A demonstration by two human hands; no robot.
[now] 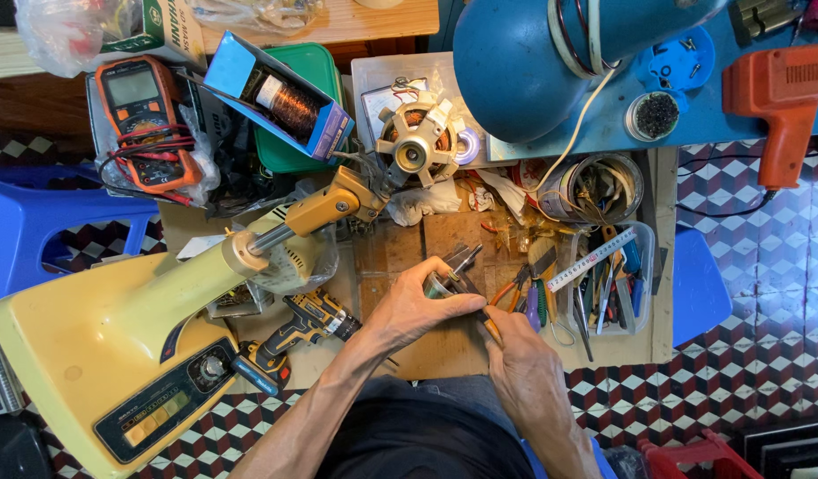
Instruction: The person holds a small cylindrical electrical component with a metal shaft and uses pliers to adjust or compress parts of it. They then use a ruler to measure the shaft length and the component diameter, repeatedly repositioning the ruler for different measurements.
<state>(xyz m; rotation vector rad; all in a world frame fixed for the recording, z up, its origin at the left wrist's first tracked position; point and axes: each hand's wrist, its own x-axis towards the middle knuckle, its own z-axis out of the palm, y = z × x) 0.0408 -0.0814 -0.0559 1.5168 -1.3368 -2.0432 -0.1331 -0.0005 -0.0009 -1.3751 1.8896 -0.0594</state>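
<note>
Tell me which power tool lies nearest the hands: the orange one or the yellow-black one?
The yellow-black cordless drill, lying on the bench just beside the left hand's forearm. The orange drill lies far off at the top right corner.

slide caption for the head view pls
Left hand grips a small round metal part while right hand works pliers on it at a cluttered repair bench.

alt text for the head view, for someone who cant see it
Seen from above, a left hand holds a small round metal part while the right hand works pliers on it, over a cluttered workbench.
</note>
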